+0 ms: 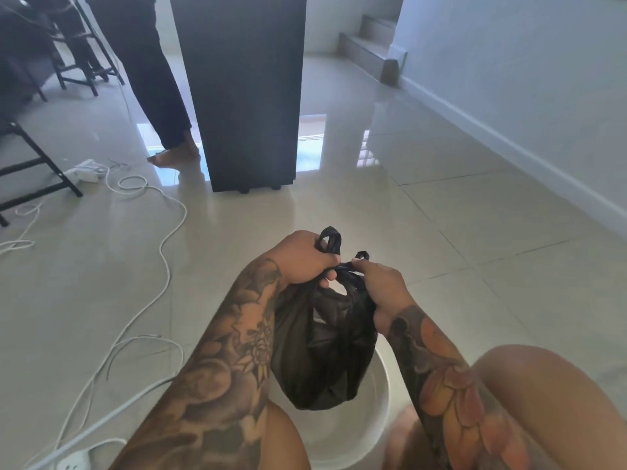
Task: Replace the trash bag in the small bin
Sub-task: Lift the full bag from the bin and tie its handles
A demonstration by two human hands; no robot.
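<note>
A full black trash bag [325,351] hangs above the small white bin [381,391], which stands on the floor between my knees. My left hand [305,262] grips one looped handle of the bag at its top. My right hand [383,283] pinches the other handle just to the right. Between the two hands the handles are pulled together into a twisted strand. The bag's lower part covers most of the bin's opening, so the bin's inside is largely hidden.
A tall dark cabinet [244,96] stands ahead. Beside it is a standing person's bare foot [176,157]. White cables [149,232] and power strips [84,169] trail over the glossy tiles at left, near black stools [30,164]. A white wall [509,79] and steps [369,45] lie right.
</note>
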